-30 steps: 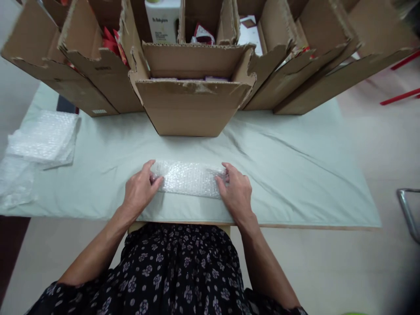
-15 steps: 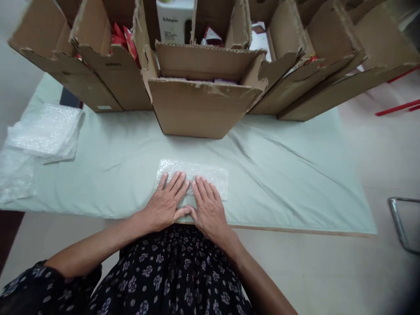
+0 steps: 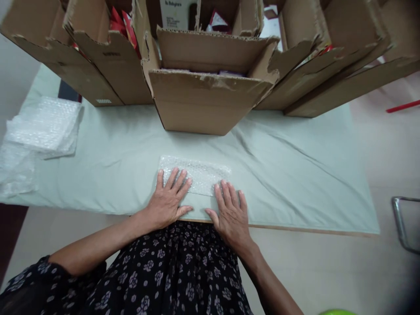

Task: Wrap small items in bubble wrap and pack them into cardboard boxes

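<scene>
A folded piece of bubble wrap (image 3: pixel 203 175) lies flat on the pale green cloth (image 3: pixel 295 188), close to the table's front edge. My left hand (image 3: pixel 169 199) rests with spread fingers over the left end of the wrap. At its lower right corner my right hand (image 3: pixel 231 210) lies flat, its fingertips at the wrap's edge and the palm on the cloth. Neither hand grips anything. Whether something lies inside the wrap I cannot tell.
Behind the wrap stands a cardboard box (image 3: pixel 197 103), with several taller cut-open boxes (image 3: pixel 110 78) fanned around it. More bubble wrap (image 3: pixel 49 124) is stacked at the left. A metal frame (image 3: pixel 400 223) stands on the floor at the right.
My right hand has slid to the right, away from the left hand, towards the wrap's right end. The left hand stays nearly in place. The view has shifted slightly.
</scene>
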`<move>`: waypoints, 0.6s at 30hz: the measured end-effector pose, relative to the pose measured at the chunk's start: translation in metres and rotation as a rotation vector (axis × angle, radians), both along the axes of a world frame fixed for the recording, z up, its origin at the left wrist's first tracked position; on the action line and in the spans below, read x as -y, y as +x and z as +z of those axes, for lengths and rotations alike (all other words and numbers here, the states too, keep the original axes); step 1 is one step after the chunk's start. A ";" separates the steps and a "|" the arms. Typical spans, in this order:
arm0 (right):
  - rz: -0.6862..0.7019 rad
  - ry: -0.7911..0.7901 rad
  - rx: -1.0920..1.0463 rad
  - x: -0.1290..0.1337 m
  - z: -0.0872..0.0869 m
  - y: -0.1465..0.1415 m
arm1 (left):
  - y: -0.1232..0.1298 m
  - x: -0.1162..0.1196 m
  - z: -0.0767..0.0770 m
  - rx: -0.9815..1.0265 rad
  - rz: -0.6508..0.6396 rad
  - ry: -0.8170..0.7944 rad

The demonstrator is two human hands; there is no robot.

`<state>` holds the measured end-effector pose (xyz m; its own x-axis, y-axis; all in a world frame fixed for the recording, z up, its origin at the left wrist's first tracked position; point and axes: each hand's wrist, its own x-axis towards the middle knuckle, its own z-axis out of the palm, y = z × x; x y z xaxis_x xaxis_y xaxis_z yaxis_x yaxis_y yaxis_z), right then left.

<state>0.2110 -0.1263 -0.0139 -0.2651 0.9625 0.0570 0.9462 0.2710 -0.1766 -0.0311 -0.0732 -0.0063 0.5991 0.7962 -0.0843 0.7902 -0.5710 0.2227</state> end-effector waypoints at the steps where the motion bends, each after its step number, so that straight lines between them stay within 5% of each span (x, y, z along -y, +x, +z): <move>1: -0.013 -0.005 0.005 0.002 0.000 0.006 | 0.001 0.000 -0.001 0.010 0.005 -0.001; 4: -0.095 -0.015 -0.004 0.012 0.003 0.032 | -0.002 0.000 0.000 0.060 0.004 0.003; 7: -0.323 0.064 -0.114 0.023 0.018 0.064 | -0.019 -0.006 0.013 0.186 0.034 0.081; 10: -0.521 0.117 -0.294 0.023 0.037 0.081 | -0.048 -0.021 0.033 0.326 0.283 0.202; 14: -0.471 -0.057 -0.361 -0.012 0.042 0.062 | -0.068 -0.045 0.042 0.223 0.615 0.056; 18: -0.447 -0.150 -0.146 -0.063 0.037 0.022 | -0.050 -0.057 0.034 0.044 0.647 0.014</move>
